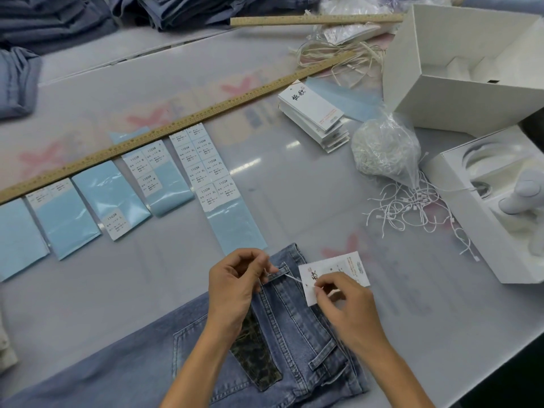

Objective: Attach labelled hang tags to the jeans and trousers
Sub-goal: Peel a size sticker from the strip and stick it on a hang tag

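A pair of blue jeans [294,334] lies flat on the pale table [294,187] right in front of the person, waistband end pointing away; a dark leopard-print patch [256,351] shows near the back pocket. The left hand [235,278] has its fingers curled, pinching a thin white string [293,278] just beside a belt loop [278,272] at the waistband; the string runs through or under that loop (I cannot tell which) and across to the right. There the right hand [343,298] pinches the string's other end with thumb and forefinger, over a white hang tag [338,267] that lies touching the jeans' edge.

Further back, strips of blue backing paper with white size labels [206,166] are lined up beside a long wooden ruler [188,119]; a stack of hang tags [315,119] sits near a clear bag of strings [382,151], with loose white strings [412,213] spilling below it; two open white boxes [459,69] stand on the right; folded denim [59,22] is piled at the far edge.
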A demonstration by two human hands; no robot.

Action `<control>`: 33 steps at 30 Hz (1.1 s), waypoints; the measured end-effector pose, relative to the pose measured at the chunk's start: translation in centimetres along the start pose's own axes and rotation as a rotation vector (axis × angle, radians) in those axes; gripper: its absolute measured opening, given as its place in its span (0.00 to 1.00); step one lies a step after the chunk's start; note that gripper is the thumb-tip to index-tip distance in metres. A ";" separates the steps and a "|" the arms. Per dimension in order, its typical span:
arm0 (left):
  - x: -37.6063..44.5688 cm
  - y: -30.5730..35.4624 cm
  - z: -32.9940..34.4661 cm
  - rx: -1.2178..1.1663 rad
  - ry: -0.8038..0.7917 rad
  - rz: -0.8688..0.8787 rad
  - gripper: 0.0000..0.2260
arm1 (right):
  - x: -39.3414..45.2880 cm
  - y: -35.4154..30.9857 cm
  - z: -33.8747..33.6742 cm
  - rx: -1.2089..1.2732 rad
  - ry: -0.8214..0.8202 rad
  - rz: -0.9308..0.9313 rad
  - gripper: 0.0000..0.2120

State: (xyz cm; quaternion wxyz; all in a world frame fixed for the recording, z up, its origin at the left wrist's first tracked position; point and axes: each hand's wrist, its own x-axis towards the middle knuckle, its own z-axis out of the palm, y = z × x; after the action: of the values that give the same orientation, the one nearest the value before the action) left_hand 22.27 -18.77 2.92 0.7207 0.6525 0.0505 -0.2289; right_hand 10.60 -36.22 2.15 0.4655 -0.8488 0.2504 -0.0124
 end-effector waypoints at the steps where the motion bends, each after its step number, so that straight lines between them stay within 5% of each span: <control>1: -0.2 0.0 0.2 0.049 -0.031 0.029 0.03 | -0.1 -0.3 -0.3 0.098 0.020 0.045 0.10; 8: -0.9 0.2 1.5 0.405 -0.284 0.151 0.09 | 0.0 -2.3 -1.2 0.393 -0.024 0.089 0.11; 18: -1.6 0.8 1.8 0.839 -0.297 0.665 0.05 | 0.0 -2.8 -0.5 0.458 -0.037 0.090 0.12; 33: -1.3 -0.1 1.5 0.918 -0.334 0.367 0.03 | 0.0 -2.6 -0.1 0.549 -0.031 0.179 0.10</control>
State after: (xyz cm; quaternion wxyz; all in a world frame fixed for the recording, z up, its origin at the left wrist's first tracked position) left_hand 20.72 -19.92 3.58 0.3866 0.8540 -0.2860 -0.1986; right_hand 11.69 -35.16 4.28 0.6810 -0.6654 0.3046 -0.0257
